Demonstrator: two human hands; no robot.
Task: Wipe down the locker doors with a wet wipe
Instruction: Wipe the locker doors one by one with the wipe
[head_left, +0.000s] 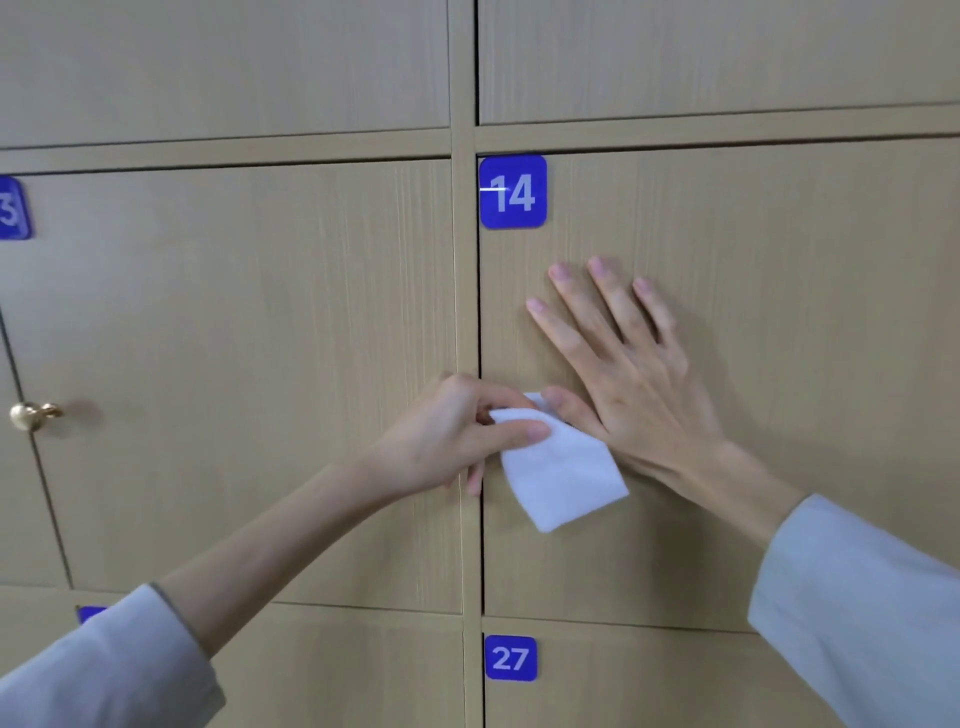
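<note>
**Wipe held at the edge of door 14**

Head view: my left hand (457, 436) pinches the white wet wipe (563, 475) against locker door 14 (779, 312), near its left edge. My right hand (623, 364) lies flat, fingers spread, on that door, thumb touching the wipe.

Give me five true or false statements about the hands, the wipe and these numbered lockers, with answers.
1. The left hand pinches the white wet wipe. True.
2. The right hand lies flat with straight fingers on the door of locker 14. True.
3. The plate below 14 reads 72. False: the blue plate reads 27.
4. The brass knob is on locker 14. False: it is on the door to the left.
5. Both sleeves are rolled above the elbow. False: they cover the forearms.
</note>
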